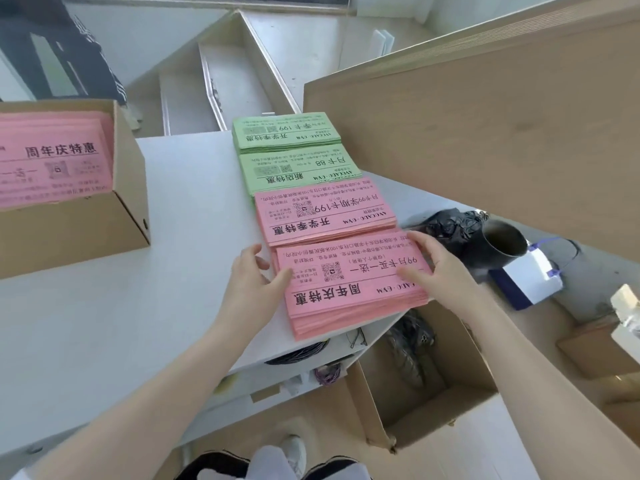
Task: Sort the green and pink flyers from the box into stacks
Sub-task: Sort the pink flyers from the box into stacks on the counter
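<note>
squaring nearest pink stack (pixel 349 285), long axis crosswise.

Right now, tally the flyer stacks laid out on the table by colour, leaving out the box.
Green stacks: 2, the far one and the next.
Pink stacks: 2, the middle one and the near one between both hands.
Total: 4

black bag (pixel 446 221) beside dark cup (pixel 502 244) | white-and-blue box (pixel 530 278) near cup | white table (pixel 104 306)
</note>
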The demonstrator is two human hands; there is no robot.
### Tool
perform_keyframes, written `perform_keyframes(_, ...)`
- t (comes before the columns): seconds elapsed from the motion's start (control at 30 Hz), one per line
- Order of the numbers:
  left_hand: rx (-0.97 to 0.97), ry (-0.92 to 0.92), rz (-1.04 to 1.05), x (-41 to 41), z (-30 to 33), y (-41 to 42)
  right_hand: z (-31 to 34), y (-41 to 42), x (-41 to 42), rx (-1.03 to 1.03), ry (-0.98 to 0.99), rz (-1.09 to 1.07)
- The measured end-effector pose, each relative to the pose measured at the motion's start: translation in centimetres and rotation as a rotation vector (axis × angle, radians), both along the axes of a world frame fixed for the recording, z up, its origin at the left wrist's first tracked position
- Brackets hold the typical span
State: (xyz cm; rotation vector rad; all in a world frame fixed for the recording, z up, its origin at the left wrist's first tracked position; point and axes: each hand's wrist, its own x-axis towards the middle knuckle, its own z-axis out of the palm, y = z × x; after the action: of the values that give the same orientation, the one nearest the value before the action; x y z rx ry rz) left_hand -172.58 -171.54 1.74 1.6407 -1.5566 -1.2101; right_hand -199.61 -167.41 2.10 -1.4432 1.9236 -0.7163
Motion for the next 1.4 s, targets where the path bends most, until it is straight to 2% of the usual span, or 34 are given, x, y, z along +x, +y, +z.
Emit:
perform_keyframes(0.1,0.165,0.181,0.002,-0.4,-0.5,1.0,0.2,0.8,-0.1,0.085,-0.060,0.140)
perform_keyframes(0.2,0.215,0.329,0.009,-1.3,-0.4,1.8,0.1,0.8,-0.4,0.100,-0.038,0.163)
perform_keyframes(0.43,0.237,0.400,0.039,-2.6,-0.3,2.5,0.4,0.7,-0.4,0.096,0.085,0.202)
perform_keyframes(0.53,0.272,0.473,0.079,-2.5,-0.4,2.2,0.0,0.7,-0.2,0.085,-0.029,0.144)
perform_keyframes(0.67,0.309,0.588,0.150,-2.7,-0.8,1.4,-0.6,-0.4,0.4,0.039,-0.314,-0.044)
perform_keyframes(0.9,0.300,0.597,0.113,-3.2,-0.9,1.7,-1.3,-0.8,0.6,0.048,-0.252,-0.054)
perform_keyframes(0.93,0.297,0.590,0.110,-3.0,-0.9,1.7,-1.1,-0.8,0.7,0.055,-0.208,-0.052)
perform_keyframes(1.0,0.300,0.603,0.097,-2.5,-0.6,1.7,-0.4,-1.0,1.0,0.022,0.009,-0.076)
perform_keyframes(1.07,0.268,0.617,0.080,-1.7,0.3,1.8,0.8,-1.0,2.3,-0.121,0.221,-0.099)
perform_keyframes(1.17,0.107,0.545,0.020,0.4,2.0,1.3,3.1,-1.6,6.7,-0.334,0.237,0.061)
perform_keyframes(1.27,-0.081,0.552,-0.020,4.1,3.6,0.0,4.5,-4.0,12.5,-0.385,0.156,0.265)
perform_keyframes(1.4,-0.247,0.463,-0.062,11.3,5.6,-2.3,6.2,-8.2,20.9,-0.303,-0.168,0.309)
